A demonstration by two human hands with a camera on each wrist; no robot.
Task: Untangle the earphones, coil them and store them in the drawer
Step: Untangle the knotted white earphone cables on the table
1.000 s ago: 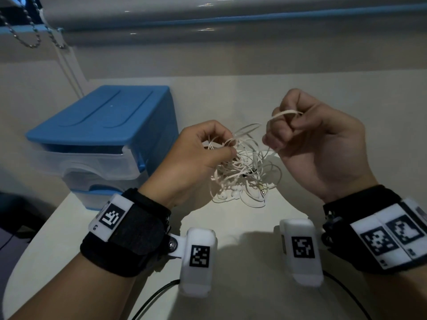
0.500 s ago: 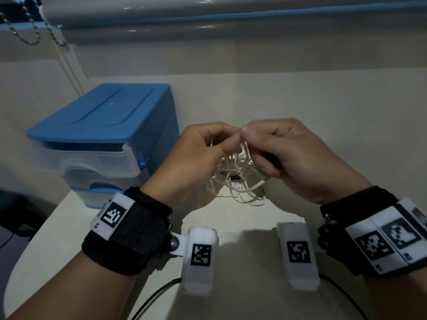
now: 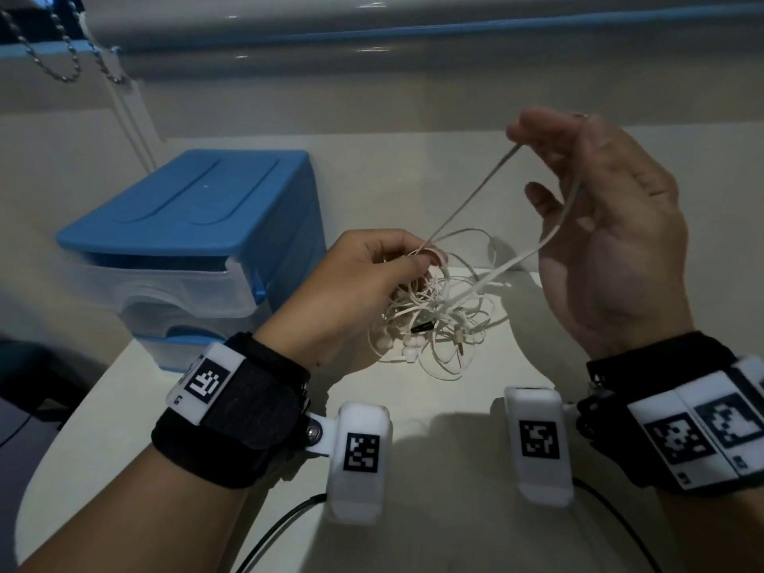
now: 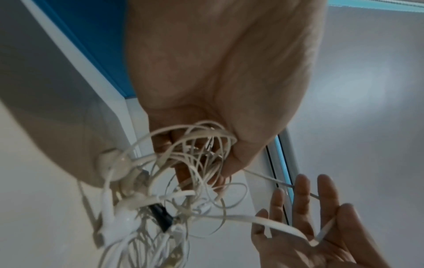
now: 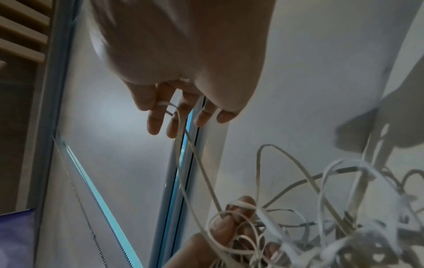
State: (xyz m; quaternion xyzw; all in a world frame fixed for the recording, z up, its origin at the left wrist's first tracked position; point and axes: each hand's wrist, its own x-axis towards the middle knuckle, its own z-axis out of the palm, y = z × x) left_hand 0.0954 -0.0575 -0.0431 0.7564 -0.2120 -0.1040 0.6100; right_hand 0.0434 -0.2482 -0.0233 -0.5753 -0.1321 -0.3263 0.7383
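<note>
A tangled bundle of white earphones (image 3: 434,320) hangs just above the white table (image 3: 434,469). My left hand (image 3: 413,258) grips the top of the tangle, with fingers curled round several strands (image 4: 206,145). My right hand (image 3: 550,167) is raised up and to the right, fingers nearly straight and spread. One loop of flat cable (image 3: 467,200) hangs over a finger (image 5: 158,107) of it, and both legs run down to the tangle. A small drawer unit (image 3: 186,208) with a blue top and translucent drawers stands left of the hands.
The drawer unit sits at the table's left edge, against a window sill. A bead chain (image 3: 62,64) of a blind hangs at the top left. Black leads (image 3: 281,531) run off the wrist cameras near the table's front.
Half a second ago both hands met at the tangle. The right hand has since risen up and to the right, drawing a long loop of cable out. The left hand has stayed put.
</note>
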